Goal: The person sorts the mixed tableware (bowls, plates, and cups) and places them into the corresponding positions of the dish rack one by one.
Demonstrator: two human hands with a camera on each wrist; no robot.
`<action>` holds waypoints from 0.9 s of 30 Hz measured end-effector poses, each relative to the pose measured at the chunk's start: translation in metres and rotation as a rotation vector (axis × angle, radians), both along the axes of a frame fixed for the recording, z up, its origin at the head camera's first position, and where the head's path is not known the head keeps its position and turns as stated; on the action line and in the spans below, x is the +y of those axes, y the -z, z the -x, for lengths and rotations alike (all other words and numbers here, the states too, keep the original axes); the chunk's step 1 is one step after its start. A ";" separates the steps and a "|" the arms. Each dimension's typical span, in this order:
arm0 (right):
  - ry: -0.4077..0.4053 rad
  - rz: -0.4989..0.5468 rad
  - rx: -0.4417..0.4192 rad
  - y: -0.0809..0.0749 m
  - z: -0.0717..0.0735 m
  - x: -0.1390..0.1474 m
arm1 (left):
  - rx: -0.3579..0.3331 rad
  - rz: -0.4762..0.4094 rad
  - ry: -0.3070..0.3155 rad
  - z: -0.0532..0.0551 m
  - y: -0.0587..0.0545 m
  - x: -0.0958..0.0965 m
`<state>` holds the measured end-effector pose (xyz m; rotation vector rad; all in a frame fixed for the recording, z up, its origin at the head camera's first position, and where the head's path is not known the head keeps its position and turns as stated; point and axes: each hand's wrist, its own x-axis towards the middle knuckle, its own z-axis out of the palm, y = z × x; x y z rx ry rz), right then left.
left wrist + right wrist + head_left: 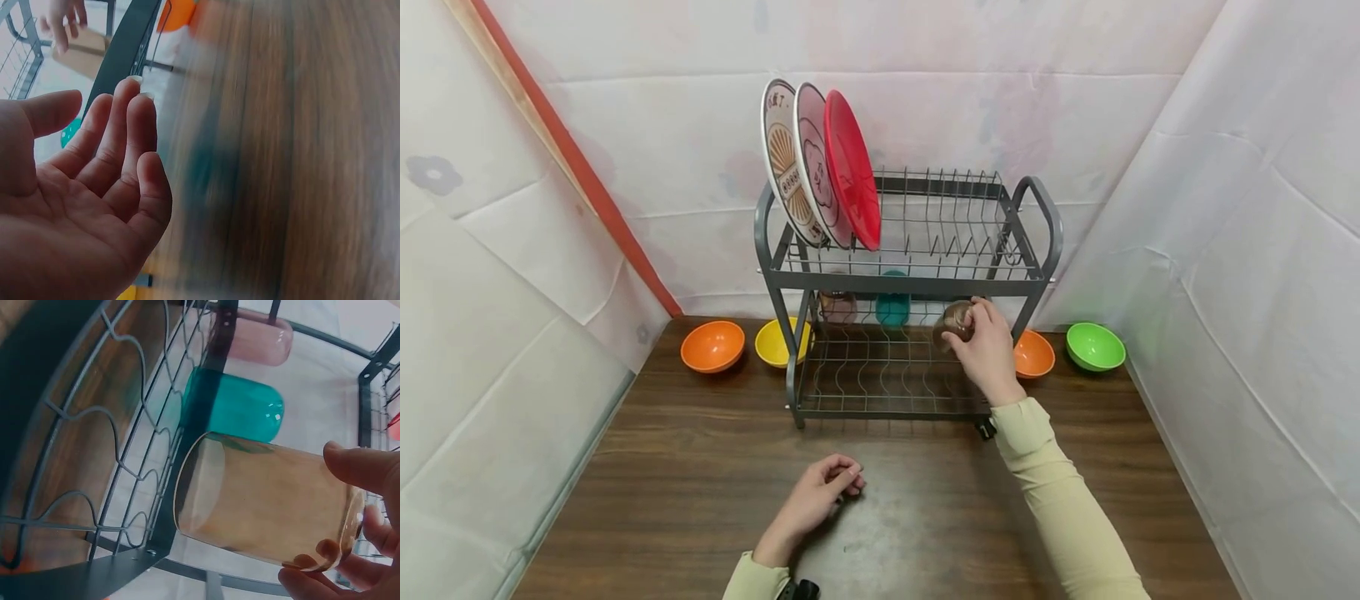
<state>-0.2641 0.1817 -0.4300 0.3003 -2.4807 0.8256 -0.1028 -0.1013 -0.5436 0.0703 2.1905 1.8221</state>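
My right hand (988,350) grips a clear brown drinking glass (262,503) at the lower tier of a dark metal dish rack (917,286). Thumb and fingertips (350,464) hold one end of the glass; its other end faces the lower shelf's wires. Beside it on that shelf stands a teal glass (237,409), with a pinkish glass (262,340) farther left. In front of the rack, my left hand (812,496) is over the table, fingers loosely bent. The left wrist view shows its palm (69,231) holding nothing.
Two patterned plates (790,175) and a red plate (853,171) stand in the top tier's left slots. Orange (712,347) and yellow (772,343) bowls sit left of the rack; another orange bowl (1033,356) and a green bowl (1096,347) sit right. Fabric walls surround the table.
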 end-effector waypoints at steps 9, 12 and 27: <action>0.092 0.099 -0.049 0.005 0.038 -0.011 | 0.004 -0.019 0.103 -0.001 -0.002 0.018; 0.094 0.127 -0.059 0.011 0.054 -0.012 | 0.007 -0.032 0.126 -0.001 -0.001 0.025; 0.058 0.131 -0.102 0.032 0.092 -0.017 | 0.008 -0.016 0.120 -0.007 -0.005 0.028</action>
